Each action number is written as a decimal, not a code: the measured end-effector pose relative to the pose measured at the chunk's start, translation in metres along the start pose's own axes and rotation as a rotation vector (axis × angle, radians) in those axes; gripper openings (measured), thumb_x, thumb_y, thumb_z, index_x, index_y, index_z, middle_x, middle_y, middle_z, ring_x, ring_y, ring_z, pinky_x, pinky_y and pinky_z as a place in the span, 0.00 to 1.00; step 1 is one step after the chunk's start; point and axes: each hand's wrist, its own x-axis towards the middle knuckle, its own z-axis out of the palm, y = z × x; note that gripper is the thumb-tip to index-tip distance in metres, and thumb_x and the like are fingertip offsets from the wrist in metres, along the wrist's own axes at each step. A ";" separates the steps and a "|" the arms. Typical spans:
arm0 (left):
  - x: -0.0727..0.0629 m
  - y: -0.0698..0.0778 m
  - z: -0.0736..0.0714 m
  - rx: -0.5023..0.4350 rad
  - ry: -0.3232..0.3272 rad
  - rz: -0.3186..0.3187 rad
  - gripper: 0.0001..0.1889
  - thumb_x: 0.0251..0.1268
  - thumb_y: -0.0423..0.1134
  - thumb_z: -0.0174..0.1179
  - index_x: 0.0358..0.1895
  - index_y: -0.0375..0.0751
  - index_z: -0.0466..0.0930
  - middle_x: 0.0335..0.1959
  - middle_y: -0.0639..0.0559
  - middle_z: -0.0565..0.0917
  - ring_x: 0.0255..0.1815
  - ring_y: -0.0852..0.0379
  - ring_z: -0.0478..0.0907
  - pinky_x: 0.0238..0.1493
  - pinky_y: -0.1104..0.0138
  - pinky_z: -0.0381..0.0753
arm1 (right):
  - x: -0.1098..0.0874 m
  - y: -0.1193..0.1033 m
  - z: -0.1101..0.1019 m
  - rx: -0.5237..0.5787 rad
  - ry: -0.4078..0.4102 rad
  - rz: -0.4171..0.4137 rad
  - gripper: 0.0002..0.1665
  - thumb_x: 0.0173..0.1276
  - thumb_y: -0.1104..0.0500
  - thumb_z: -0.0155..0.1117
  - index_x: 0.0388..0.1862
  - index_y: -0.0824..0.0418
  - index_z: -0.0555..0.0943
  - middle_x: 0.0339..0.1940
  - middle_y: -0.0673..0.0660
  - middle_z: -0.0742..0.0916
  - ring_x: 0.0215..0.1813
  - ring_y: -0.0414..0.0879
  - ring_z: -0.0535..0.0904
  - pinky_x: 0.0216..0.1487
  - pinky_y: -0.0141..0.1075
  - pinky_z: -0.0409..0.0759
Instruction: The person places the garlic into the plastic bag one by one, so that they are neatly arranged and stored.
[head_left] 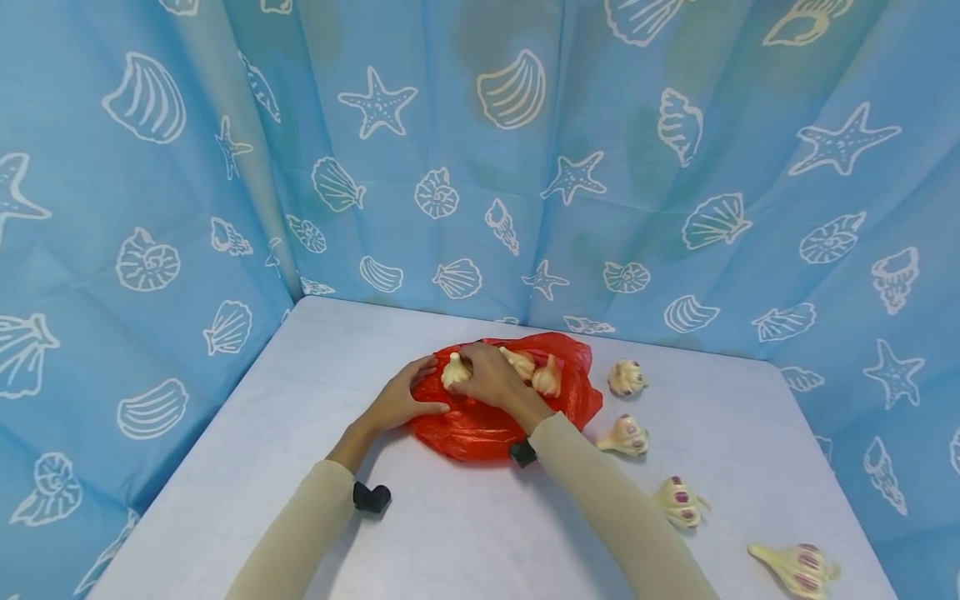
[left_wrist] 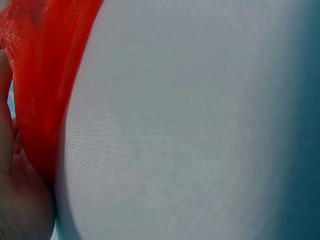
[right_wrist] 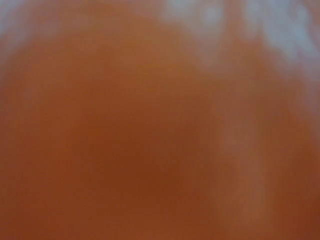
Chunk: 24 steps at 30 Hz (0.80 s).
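A crumpled red plastic bag [head_left: 480, 437] lies on the table with several garlic bulbs in its opening. My right hand [head_left: 491, 377] reaches over the bag and pinches one pale garlic bulb [head_left: 454, 372] between thumb and fingers. Just right of that hand sit two more bulbs, one garlic bulb [head_left: 519, 363] partly behind it and another garlic bulb [head_left: 547, 379] with its stem up. Against the bag's left side rests my left hand [head_left: 401, 396], thumb spread toward the front. In the left wrist view its palm [left_wrist: 25, 205] lies along the red plastic. The right wrist view is an orange-red blur.
Right of the bag, a loose row of garlic runs toward the front corner: a bulb [head_left: 627, 377] at the back, a bulb [head_left: 626, 436], a bulb [head_left: 678, 502], and a long-stemmed bulb [head_left: 802, 569] nearest. A blue shell-patterned curtain [head_left: 465, 200] hangs around the white table [head_left: 442, 533].
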 end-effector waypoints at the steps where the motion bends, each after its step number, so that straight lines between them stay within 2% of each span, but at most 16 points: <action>1: 0.000 0.000 0.000 -0.001 -0.001 0.004 0.52 0.45 0.54 0.76 0.75 0.51 0.57 0.70 0.51 0.68 0.71 0.49 0.63 0.65 0.50 0.69 | 0.000 0.000 0.000 0.005 0.002 0.002 0.39 0.54 0.45 0.77 0.61 0.61 0.77 0.54 0.55 0.83 0.52 0.47 0.77 0.58 0.42 0.78; 8: 0.000 -0.001 0.000 -0.004 0.005 -0.021 0.52 0.43 0.55 0.77 0.74 0.54 0.58 0.69 0.55 0.69 0.70 0.52 0.64 0.65 0.53 0.70 | 0.002 0.000 0.001 0.014 -0.006 0.003 0.39 0.55 0.45 0.76 0.63 0.61 0.76 0.56 0.56 0.82 0.55 0.49 0.76 0.60 0.44 0.77; 24: -0.001 -0.002 0.002 -0.047 0.021 -0.028 0.51 0.44 0.50 0.78 0.74 0.58 0.58 0.68 0.59 0.69 0.70 0.55 0.64 0.63 0.56 0.72 | 0.003 0.000 -0.001 -0.043 -0.036 -0.031 0.39 0.55 0.48 0.75 0.64 0.60 0.75 0.59 0.56 0.81 0.59 0.50 0.75 0.61 0.48 0.76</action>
